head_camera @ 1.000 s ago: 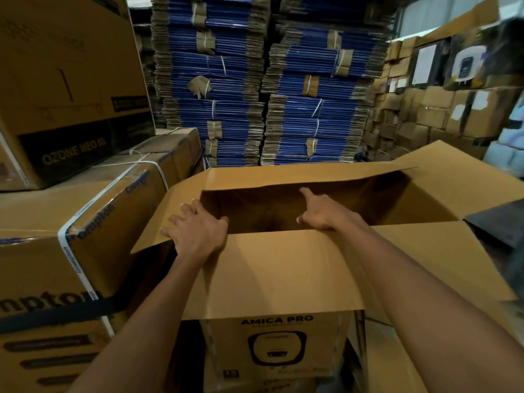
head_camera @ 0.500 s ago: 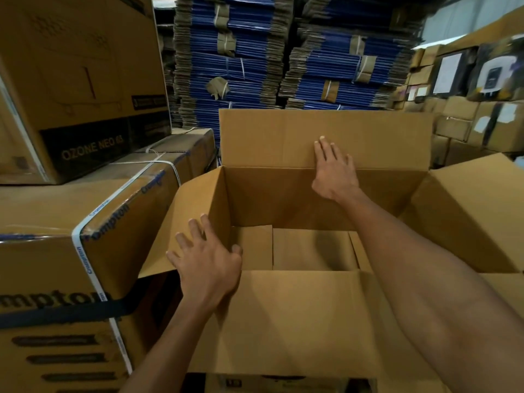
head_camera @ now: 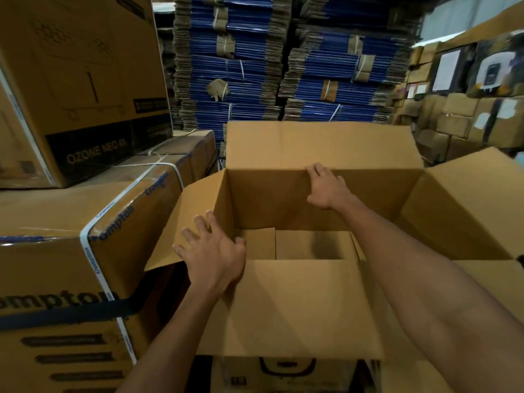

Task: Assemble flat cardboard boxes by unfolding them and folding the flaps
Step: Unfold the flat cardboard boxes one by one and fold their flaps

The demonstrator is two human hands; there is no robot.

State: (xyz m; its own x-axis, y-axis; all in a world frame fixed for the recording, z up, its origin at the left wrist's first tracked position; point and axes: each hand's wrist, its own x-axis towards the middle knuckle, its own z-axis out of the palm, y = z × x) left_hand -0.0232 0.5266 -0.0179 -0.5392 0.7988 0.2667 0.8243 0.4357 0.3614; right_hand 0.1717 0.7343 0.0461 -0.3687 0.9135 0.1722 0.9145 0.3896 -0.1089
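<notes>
A large brown cardboard box (head_camera: 295, 302) stands open in front of me, its four top flaps spread out and its bottom flaps folded shut inside. My left hand (head_camera: 212, 256) lies with fingers spread on the box's near left corner, where the left flap (head_camera: 184, 222) meets the near flap. My right hand (head_camera: 326, 188) presses flat against the inside of the far wall, just below the crease of the upright far flap (head_camera: 320, 143). The right flap (head_camera: 467, 199) leans outward.
Strapped Crompton cartons (head_camera: 73, 251) and an Ozone Neo carton (head_camera: 79, 80) stack up tight on the left. Tall bundles of flat blue-edged cardboard (head_camera: 283, 61) fill the back. More brown cartons (head_camera: 465, 114) line the right. A printed carton (head_camera: 283, 373) sits under the box.
The far flap has swung up from folded over the opening to upright, showing the box's inside. My right hand slid down from that flap to the far wall; my left hand stays at the corner.
</notes>
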